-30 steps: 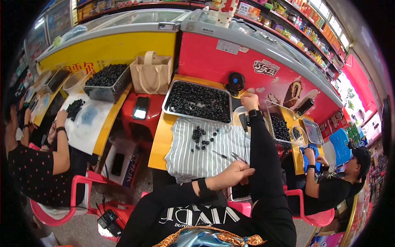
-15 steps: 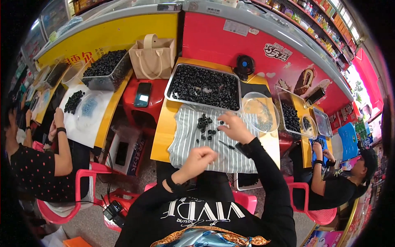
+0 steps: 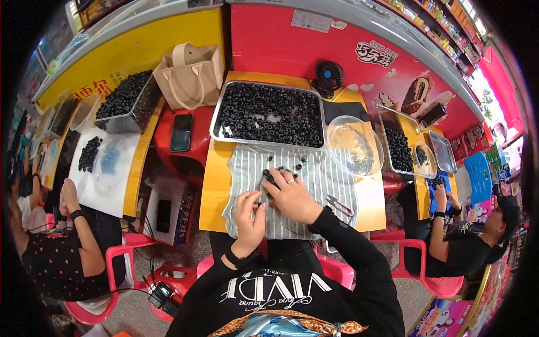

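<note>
My right hand point(image 3: 292, 199) reaches over a small heap of black rubber-like rings point(image 3: 273, 178) on the grey-and-white striped cloth point(image 3: 238, 168). Its fingers are spread and touch the heap, partly covering it. Close by on the near side, my left hand point(image 3: 249, 222) is held half cupped, thumb apart from the fingers, with nothing visible in it. A pair of thread snips point(image 3: 340, 205) lies on the cloth to the right of my right hand. Beyond the cloth stands a metal tray point(image 3: 218, 130) full of the same black rings.
A clear round dish point(image 3: 337, 126) with small bits stands right of the cloth. At the back are a black fan point(image 3: 328, 77) and a beige bag point(image 3: 188, 78); a phone point(image 3: 181, 133) lies on a red stool. People work at tables on both sides.
My right hand has moved left and nearer onto the heap, and my left hand has turned upward beside it. The snips now lie farther right, pointing another way. The phone screen has gone dark.
</note>
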Tool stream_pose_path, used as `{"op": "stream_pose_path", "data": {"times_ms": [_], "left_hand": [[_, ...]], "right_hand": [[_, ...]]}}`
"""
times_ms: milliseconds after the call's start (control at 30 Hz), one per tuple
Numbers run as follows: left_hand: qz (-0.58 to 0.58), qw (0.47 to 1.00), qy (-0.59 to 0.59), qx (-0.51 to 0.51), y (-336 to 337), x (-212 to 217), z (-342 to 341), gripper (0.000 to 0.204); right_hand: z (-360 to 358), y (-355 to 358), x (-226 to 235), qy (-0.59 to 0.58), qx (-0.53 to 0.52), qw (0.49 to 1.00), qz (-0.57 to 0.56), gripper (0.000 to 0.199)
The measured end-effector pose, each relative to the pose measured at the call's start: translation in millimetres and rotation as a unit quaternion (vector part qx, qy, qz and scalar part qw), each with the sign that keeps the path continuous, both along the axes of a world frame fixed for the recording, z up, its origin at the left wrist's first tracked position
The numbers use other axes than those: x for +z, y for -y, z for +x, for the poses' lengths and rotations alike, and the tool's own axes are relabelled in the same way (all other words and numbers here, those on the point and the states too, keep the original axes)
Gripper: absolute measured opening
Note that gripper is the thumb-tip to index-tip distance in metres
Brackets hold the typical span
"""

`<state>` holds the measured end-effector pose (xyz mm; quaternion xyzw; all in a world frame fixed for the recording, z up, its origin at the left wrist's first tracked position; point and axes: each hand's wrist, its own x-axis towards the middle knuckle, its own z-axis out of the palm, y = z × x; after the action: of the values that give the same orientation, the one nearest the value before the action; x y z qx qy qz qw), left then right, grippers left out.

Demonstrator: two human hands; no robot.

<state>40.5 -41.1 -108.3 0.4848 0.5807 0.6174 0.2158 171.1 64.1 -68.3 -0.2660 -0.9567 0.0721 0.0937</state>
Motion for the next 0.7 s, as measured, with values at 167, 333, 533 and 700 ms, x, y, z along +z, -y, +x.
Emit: {"op": "stream_pose_path", "data": {"times_ms": [167,333,533,700], "left_hand": [[-0.015,0.999,-0.029,-0.016,3,-8,-3,0.032],[-0.015,0.994,-0.104,-0.040,0,-4,1,0.039],[-0.027,0.993,-0.108,-0.036,-1,-7,1,0.038],[-0.021,0.991,-0.133,-0.018,-1,-4,1,0.037]], "right_hand": [[31,-11,12,-0.057,-0.041,0.997,-0.042,0.055],[61,-62,-13,-0.072,-0.119,0.990,0.006,0.050],[40,-41,-12,-0.026,-0.094,0.994,-0.047,0.051],[21,6,8,-0.013,-0.021,0.998,-0.050,0.051]]}}
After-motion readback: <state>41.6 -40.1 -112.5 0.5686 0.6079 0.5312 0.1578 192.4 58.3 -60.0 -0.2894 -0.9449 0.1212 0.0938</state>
